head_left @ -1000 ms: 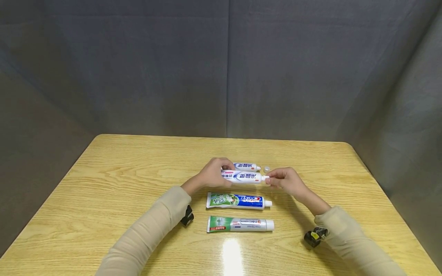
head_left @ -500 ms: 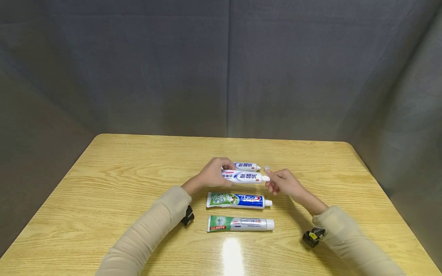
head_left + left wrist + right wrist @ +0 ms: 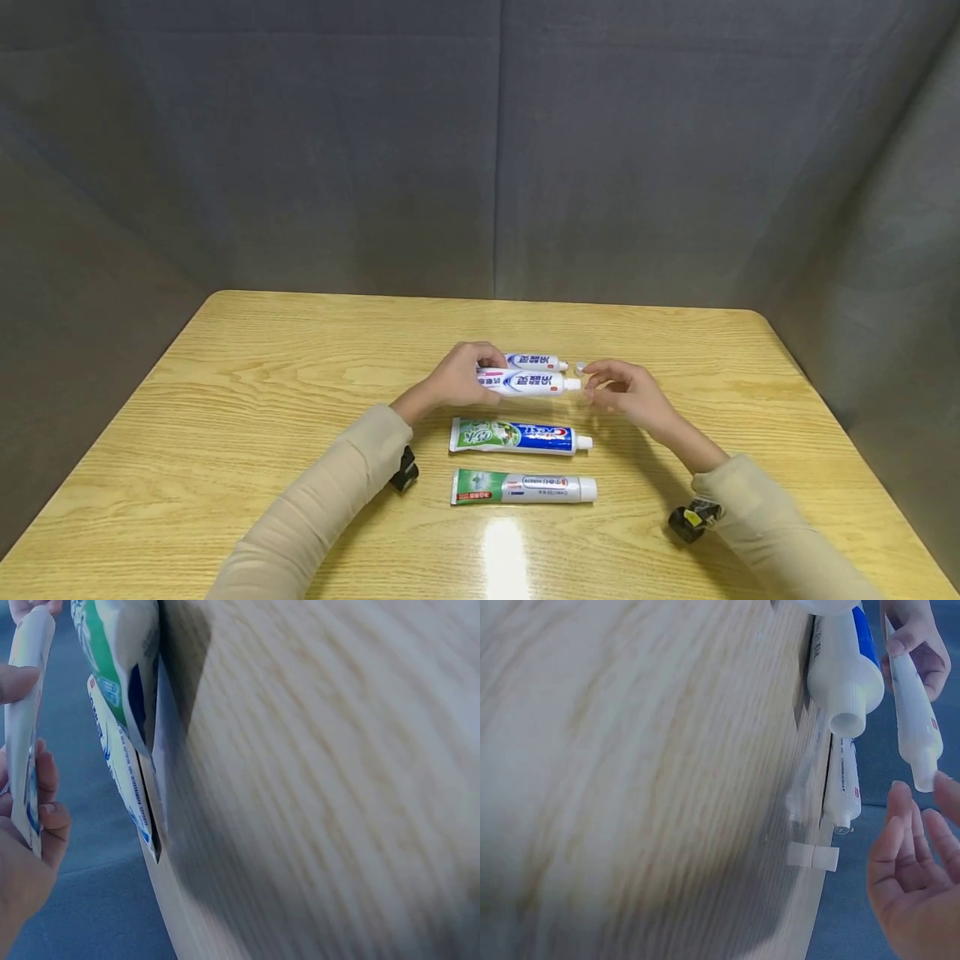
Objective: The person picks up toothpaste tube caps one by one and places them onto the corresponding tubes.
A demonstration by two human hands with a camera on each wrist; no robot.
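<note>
My left hand (image 3: pixel 459 377) grips a white toothpaste tube (image 3: pixel 528 383) with purple and blue print, raised above the table, its white cap (image 3: pixel 925 780) pointing right. In the left wrist view the fingers curl round the tube's flat end. Just off that cap is my right hand (image 3: pixel 628 396), its fingers parted and loosely bent, nothing between them. Behind the held tube lies a similar white toothpaste tube (image 3: pixel 534 362), uncapped, partly hidden by the left hand. A loose white cap (image 3: pixel 825 859) stands on the table beside its nozzle.
Nearer the front, a blue and green Crest toothpaste tube (image 3: pixel 517 437) and a silver-green toothpaste tube (image 3: pixel 523 487) lie parallel, both capped ends to the right. The wooden table (image 3: pixel 300 350) ends at a grey curtain (image 3: pixel 360 167) at the back.
My right hand has let go of the held tube's cap and spread its fingers, drawing slightly to the right. The left hand and its tube have shifted slightly left.
</note>
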